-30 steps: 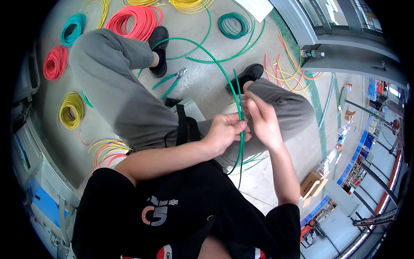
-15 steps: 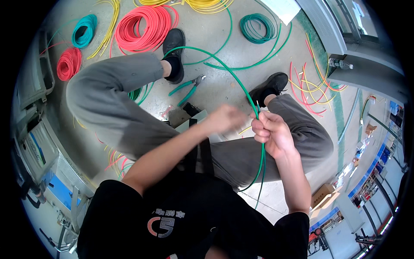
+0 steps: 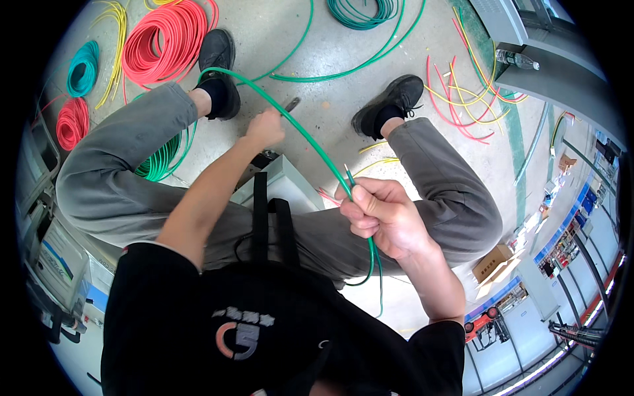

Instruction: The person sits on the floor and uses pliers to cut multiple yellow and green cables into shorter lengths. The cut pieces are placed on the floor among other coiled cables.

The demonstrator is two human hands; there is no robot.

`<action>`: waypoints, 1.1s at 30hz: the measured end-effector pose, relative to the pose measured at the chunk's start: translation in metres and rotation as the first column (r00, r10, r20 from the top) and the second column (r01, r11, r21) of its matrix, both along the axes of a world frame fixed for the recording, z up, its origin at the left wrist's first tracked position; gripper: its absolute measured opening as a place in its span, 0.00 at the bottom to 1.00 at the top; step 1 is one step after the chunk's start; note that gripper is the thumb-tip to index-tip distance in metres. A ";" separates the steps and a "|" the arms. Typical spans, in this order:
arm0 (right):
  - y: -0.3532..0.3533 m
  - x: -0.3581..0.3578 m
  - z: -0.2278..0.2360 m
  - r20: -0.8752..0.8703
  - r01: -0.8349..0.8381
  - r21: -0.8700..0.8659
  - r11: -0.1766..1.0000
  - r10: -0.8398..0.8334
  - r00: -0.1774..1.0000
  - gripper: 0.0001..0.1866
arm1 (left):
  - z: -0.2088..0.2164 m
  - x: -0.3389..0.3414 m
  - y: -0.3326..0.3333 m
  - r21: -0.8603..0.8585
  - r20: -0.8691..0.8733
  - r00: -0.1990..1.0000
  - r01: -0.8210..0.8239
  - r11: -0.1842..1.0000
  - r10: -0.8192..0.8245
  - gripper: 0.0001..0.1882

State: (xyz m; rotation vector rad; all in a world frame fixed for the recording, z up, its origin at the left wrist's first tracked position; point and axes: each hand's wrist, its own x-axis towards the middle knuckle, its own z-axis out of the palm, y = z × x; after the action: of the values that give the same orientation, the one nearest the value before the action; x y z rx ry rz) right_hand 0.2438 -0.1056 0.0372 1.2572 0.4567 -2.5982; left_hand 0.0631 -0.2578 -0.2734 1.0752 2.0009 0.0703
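Note:
My right hand (image 3: pixel 384 214) is closed around a green wire (image 3: pixel 305 135), pinching it together with a second, thinner green wire end (image 3: pixel 351 177) whose tip points up. Below the fist, green strands hang down past my thigh. My left hand (image 3: pixel 266 129) is down by the floor between my feet, closed over the handles of a pair of pliers. Only the metal head of the pliers (image 3: pixel 292 104) sticks out; the handles are covered by the hand. From my right fist, the wire arches up to the left and passes in front of my left shoe (image 3: pixel 221 76).
A large red wire coil (image 3: pixel 165 43), a teal coil (image 3: pixel 82 68) and a smaller red coil (image 3: pixel 72 124) lie at left. Another green coil (image 3: pixel 362 10) is at the far side. Loose offcuts (image 3: pixel 462 99) lie at right. A pale box (image 3: pixel 290 188) stands between my legs.
My left hand has moved from beside the right fist down and left onto the pliers. The right hand, still gripping the green wires, has shifted slightly left and lower in view.

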 end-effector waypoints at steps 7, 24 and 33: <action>0.004 -0.003 0.010 0.003 -0.006 0.068 0.998 0.006 1.000 0.14 | 0.206 0.008 0.027 0.057 0.733 0.680 -0.098 0.994 0.025 0.21; -0.011 -0.004 0.025 0.005 -0.069 0.136 0.988 0.069 0.998 0.13 | 0.283 -0.004 0.005 0.231 0.837 0.535 -0.158 0.960 -0.114 0.29; -0.014 -0.002 0.031 0.050 -0.114 0.173 0.978 0.107 0.993 0.13 | 0.259 0.024 -0.009 0.208 0.820 0.572 -0.272 0.939 -0.016 0.23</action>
State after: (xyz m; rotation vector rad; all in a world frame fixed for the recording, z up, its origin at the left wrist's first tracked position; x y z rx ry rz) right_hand 0.2415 -0.1194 0.0679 1.2953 0.7406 -2.4799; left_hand 0.0871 -0.2673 -0.0146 0.8355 1.2020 0.8531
